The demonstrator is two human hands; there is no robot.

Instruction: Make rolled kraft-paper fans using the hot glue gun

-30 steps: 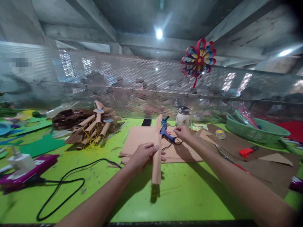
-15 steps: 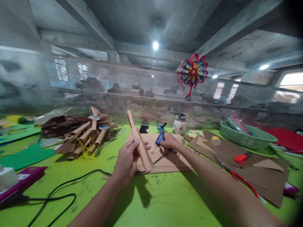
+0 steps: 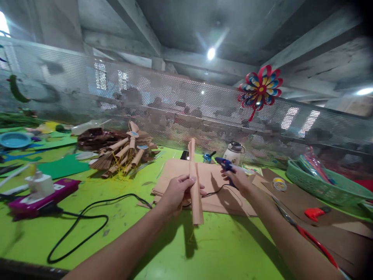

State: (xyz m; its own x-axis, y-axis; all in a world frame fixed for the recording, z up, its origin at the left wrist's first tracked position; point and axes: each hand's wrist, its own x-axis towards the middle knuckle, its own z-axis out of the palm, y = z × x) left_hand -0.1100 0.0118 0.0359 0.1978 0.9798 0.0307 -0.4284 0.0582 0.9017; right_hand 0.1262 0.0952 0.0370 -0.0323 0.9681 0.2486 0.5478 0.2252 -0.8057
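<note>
My left hand [image 3: 182,190] is closed around a rolled tube of brown kraft paper [image 3: 196,194], thumb on its front, the tube nearly upright with a narrower pleated top. My right hand [image 3: 237,179] grips a blue hot glue gun [image 3: 225,164], whose nozzle points up and left, apart from the tube. Under both hands lies a stack of brown paper sheets [image 3: 171,171]. A black cord runs over the sheets near the glue gun. The far side of the tube is hidden.
Left: finished paper pieces with yellow threads [image 3: 125,151], a purple power strip [image 3: 64,190] and a looped black cord [image 3: 84,212]. Right: a green basket [image 3: 320,186], red-handled scissors [image 3: 314,241], a red cutter [image 3: 316,213] and a tape roll [image 3: 279,184]. Behind stands a white jar [image 3: 233,153].
My right hand has drawn the glue gun away from the paper tube, to the right. The tube has turned more upright in my left hand. The view has swung left.
</note>
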